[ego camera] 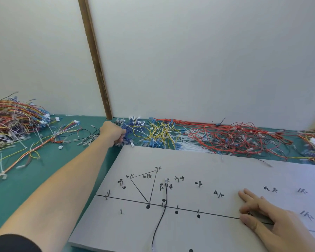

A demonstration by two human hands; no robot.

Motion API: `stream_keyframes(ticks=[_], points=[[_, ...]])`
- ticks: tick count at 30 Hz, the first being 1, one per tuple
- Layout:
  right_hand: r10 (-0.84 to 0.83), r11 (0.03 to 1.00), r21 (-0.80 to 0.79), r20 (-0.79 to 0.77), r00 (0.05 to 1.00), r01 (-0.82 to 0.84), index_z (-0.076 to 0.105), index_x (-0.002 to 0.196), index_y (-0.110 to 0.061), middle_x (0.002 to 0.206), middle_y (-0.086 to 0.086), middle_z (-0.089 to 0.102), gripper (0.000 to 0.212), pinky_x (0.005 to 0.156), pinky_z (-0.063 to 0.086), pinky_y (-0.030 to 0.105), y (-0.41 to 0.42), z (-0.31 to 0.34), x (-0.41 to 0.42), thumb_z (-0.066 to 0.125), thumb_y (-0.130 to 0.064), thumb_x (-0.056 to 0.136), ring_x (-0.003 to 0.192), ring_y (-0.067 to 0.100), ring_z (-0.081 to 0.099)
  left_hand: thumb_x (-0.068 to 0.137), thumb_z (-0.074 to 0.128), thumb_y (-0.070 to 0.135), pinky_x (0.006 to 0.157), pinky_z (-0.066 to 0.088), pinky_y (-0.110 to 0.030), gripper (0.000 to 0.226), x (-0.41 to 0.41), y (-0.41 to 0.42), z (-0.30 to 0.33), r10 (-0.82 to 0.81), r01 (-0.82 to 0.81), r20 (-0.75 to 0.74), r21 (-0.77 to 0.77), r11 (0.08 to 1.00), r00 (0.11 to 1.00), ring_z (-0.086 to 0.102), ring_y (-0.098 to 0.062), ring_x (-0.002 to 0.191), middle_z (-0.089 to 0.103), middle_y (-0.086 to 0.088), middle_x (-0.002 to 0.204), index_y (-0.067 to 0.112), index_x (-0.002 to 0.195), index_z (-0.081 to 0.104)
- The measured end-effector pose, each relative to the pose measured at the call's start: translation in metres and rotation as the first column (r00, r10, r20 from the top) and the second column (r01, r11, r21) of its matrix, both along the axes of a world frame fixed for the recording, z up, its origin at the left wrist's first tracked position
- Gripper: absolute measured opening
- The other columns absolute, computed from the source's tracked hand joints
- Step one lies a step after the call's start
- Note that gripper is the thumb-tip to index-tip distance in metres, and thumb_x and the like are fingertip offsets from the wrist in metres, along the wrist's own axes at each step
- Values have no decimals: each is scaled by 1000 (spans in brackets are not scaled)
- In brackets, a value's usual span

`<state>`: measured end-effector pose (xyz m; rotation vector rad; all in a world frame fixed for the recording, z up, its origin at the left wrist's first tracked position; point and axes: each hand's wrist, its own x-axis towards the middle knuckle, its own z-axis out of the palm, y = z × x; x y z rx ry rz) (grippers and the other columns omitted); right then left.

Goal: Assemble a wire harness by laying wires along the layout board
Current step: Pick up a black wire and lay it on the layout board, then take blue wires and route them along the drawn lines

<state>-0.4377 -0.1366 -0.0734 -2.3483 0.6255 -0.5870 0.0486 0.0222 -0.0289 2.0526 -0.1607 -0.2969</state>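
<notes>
Under the right hand (265,213) lies the grey layout board (198,160), with black lines, dots, small pins and handwritten marks on it. This hand rests flat on the board with its fingers straight and a little spread. One black wire (162,213) is laid on the board to the left of that hand, running from a pin near the middle down toward the near edge. Far out past the board's left corner, the left hand (113,132) is reaching to the back of the green table (44,179). Its fingers are curled around a bunch of blue wires (129,129). Just to the right of that hand sit yellow wires (160,133), then a big heap of red wires (235,139). To its left is a mixed pile of wires (13,120).
</notes>
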Motion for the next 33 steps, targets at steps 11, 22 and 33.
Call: stream_keyframes(ticks=[11, 22, 33], points=[[-7, 998, 70, -7, 1000, 8, 74, 80, -20, 122, -20, 68, 18, 104, 23, -6, 3, 2, 0, 86, -7, 77, 126, -22, 44, 105, 48, 12, 57, 52, -31, 9, 24, 0, 38, 115, -162, -128, -465, 870, 985, 50, -21, 75, 51, -6, 88, 10, 100, 55], [-30, 993, 117, -10, 1000, 31, 73, 82, -26, 122, -22, 69, 17, 105, 23, -4, 11, 9, -2, 84, -14, 81, 126, -24, 44, 109, 25, 22, 40, 34, -20, 16, -6, 4, 85, 188, -165, -58, -764, 624, 981, 59, -13, 55, 73, -10, 116, 17, 120, 36], [-48, 855, 519, 72, 996, 4, 76, 107, -25, 113, -12, 77, 30, 95, 50, 22, 4, 37, -1, 76, -36, 79, 113, 3, 68, 108, 36, 34, 34, 21, -16, 17, -149, 23, 128, -78, 354, 401, -679, 643, 913, 50, -15, 37, 79, 4, 110, 27, 94, 40]])
